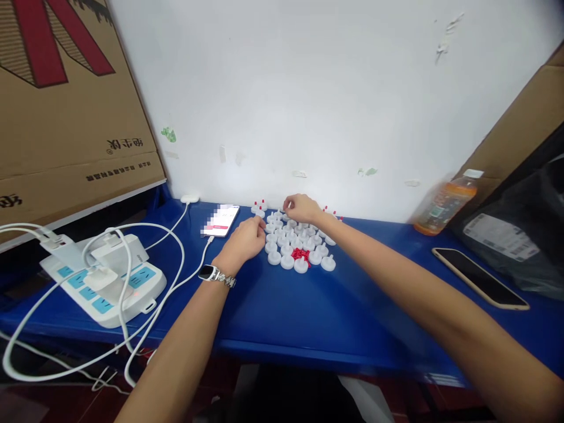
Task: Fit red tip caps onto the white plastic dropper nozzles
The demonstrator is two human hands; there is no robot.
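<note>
Many white round caps with thin upright nozzles stand grouped on a blue table. A small pile of red tips lies among them. Several white caps with red tips on their nozzles stand at the back left of the group, and more red tips show behind my right wrist. My left hand rests at the group's left edge, its fingers curled together beside the caps. Over the back of the group, my right hand has its fingertips pinched; whatever they hold is too small to make out.
Left of the caps lies a charging phone. A white power strip with looping cables covers the table's left side. At right are an orange drink bottle, a dark-screened phone and a black plastic bag. A white wall stands behind.
</note>
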